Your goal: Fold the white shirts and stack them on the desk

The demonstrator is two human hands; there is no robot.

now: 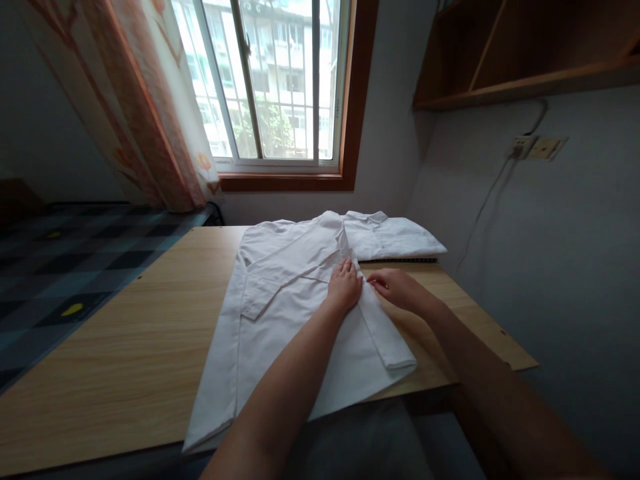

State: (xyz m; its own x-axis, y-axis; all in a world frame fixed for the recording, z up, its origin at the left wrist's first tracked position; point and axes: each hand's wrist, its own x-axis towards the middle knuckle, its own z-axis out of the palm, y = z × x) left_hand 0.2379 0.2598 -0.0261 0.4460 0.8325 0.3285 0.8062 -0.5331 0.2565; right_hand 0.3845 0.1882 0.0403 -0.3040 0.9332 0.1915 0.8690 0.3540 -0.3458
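White shirt (285, 313) partly hidden beneath left hand (345, 285).

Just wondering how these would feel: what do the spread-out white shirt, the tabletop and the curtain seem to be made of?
White long-sleeved shirt: matte cloth, perhaps cotton or a blend, judging by its soft creases and flat folds.
Tabletop: smooth, pale wood or wood-look laminate; grain streaks show, but not which it is.
Curtain: flower-printed fabric, judging by its hanging folds; fibre unclear.

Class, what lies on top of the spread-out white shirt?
The left hand rests on the white shirt, and one sleeve lies folded across it. The cloth beneath both is covered from view.
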